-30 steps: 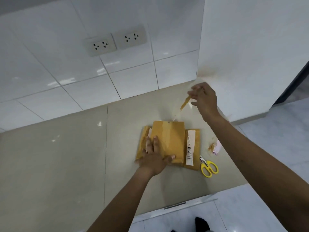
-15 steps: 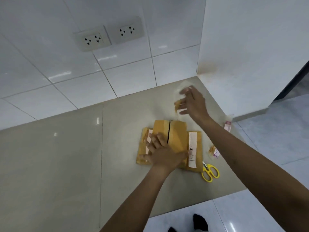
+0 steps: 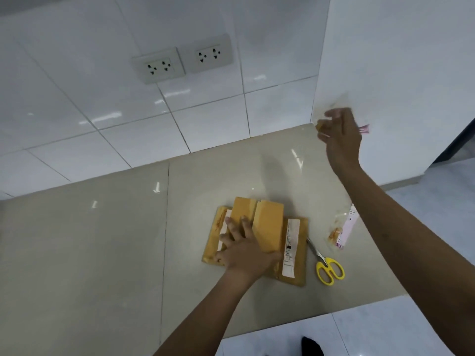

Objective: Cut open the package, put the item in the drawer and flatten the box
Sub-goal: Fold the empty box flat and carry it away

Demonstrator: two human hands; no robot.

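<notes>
Already flat under the spread left hand (image 3: 245, 249), the cardboard box (image 3: 259, 237) risks springing up; the right hand (image 3: 340, 136) pinches sticky tape scrap (image 3: 320, 127) that may cling.

Your flattened box (image 3: 267, 227) lies on the counter (image 3: 102, 240), a little right of its middle, with your left hand (image 3: 244, 250) pressed flat on its near-left part. Just right of the box sit the scissors (image 3: 327, 268), blades pointing far-left toward it. Farther right, near the counter's right edge, lies a scrap of tape and label (image 3: 343, 231). Your right hand (image 3: 339, 137) is up over the far-right corner, well apart from the box (pinching something too blurred to name). Behind the counter, on the tiled wall (image 3: 77, 111), two sockets (image 3: 183, 61) sit side by side, far-left of the box.
</notes>
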